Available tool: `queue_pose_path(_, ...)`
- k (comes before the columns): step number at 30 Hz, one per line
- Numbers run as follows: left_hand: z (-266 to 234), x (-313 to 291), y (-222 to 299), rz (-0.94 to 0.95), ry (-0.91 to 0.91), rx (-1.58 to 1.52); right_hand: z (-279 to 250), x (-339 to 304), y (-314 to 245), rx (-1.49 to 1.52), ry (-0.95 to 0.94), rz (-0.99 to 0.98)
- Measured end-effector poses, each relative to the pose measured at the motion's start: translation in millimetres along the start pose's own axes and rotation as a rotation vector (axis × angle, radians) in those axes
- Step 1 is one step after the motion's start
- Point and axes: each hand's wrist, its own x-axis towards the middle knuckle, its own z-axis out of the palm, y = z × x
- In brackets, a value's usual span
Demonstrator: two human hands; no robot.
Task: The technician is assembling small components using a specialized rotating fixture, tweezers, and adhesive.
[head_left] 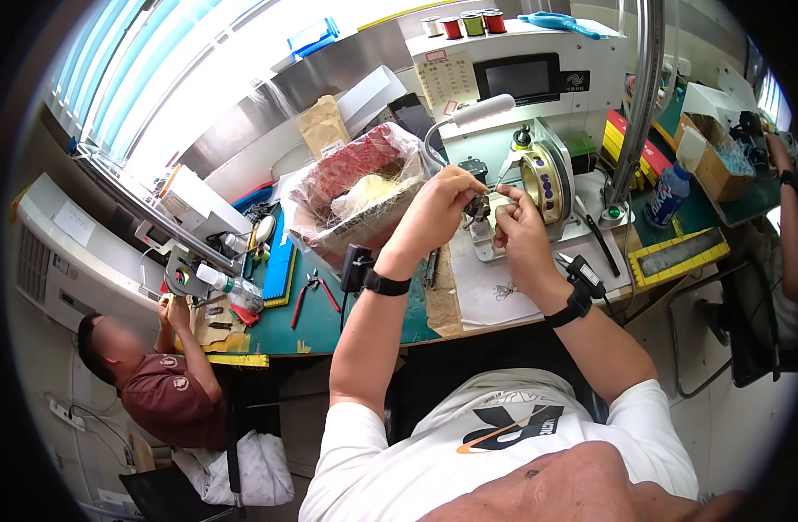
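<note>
Head view: pinching with left hand (453, 193) and right hand (523, 228), left of upright wheel (551, 193).
Nearer with right, past worktop's (277, 335) front edge; cannot discern anything gripped.

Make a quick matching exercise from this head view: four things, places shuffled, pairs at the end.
Things
1. Thread spools
2. Red-handled pliers
3. Blue bottle
4. The wearer's right hand

Places
A. Beside the yellow-edged tray
B. Left of the gold-rimmed wheel, close to the left hand
C. On top of the white machine
D. On the green table, handles spread

Pairs: 1-C, 2-D, 3-A, 4-B
</note>
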Motion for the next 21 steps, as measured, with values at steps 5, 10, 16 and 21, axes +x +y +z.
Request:
queue_pose_path(5, -16, 11, -6, -0.094, -0.170, -0.069, -4, -1, 3, -0.017, -0.026, -0.018)
queue_pose_path(10, -14, 12, -1, 0.098, -0.130, 0.136, -3, 3, 3, -0.013, -0.025, -0.031)
queue_pose_path(16, -1, 3, -7, 0.127, -0.015, 0.130, 3, 8, 1, 0.014, -0.020, -0.048)
queue_pose_path(21, 10, -2, -3, -0.025, 0.112, 0.004, 7, 13, -1, 0.015, 0.012, -0.002)
